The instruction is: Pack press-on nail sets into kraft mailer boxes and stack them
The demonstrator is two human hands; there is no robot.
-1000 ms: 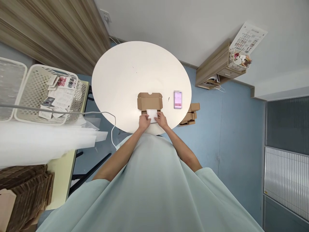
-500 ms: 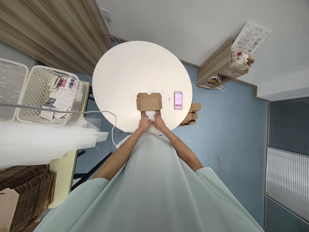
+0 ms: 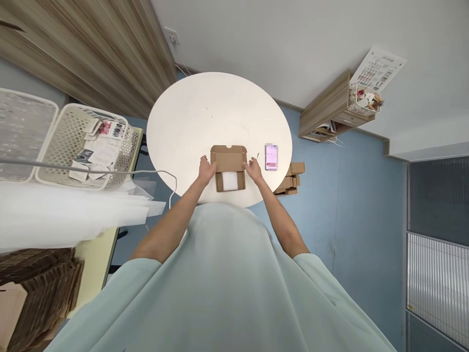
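Observation:
A small brown cardboard box (image 3: 219,184) lies on the round white table, its lid (image 3: 229,159) folded up and away from me. Inside the box sits a flat white packet (image 3: 230,181), which looks like wrapped foam. My left hand (image 3: 207,170) is at the left edge of the lid, thumb by the cardboard and fingers apart. On the opposite edge, my right hand (image 3: 254,170) has its thumb close to the lid and its fingers spread. Whether the thumbs touch the cardboard is hard to see.
A phone with a pink screen (image 3: 271,157) lies on the white table (image 3: 183,112) to the right. Brown boxes (image 3: 291,182) are stacked beyond its edge. At left are a white basket (image 3: 62,146) of cards, white sheets (image 3: 91,210), flattened cardboard (image 3: 51,288) and a hanging cable (image 3: 154,171).
Both hands have left the white packet inside the box and moved apart and forward to the lid's two sides. The packet is now uncovered.

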